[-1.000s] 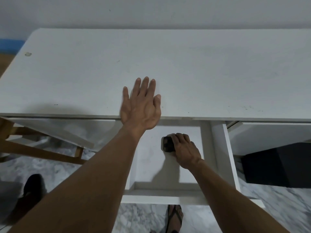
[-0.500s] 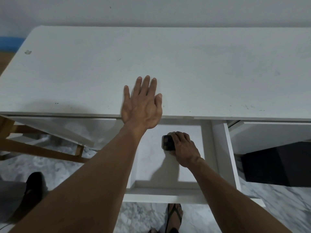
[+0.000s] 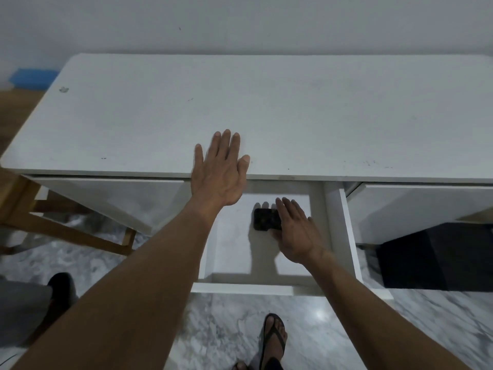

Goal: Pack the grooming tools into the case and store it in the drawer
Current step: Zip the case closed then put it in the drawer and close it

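Head view: the left hand point(image 3: 218, 172) lies flat, fingers straight, on the front edge of the white bench point(image 3: 293, 110). The black case point(image 3: 265, 219) lies on the floor of the open drawer point(image 3: 346, 236); the right hand point(image 3: 296, 233), fingers extended and gripping nothing, overlaps its right side.

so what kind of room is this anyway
Probably a room in a home, perhaps a bedroom or study: a plain white desk with an open drawer stands against a bare wall, the floor is marble-patterned tile, and the person wears a flip-flop.
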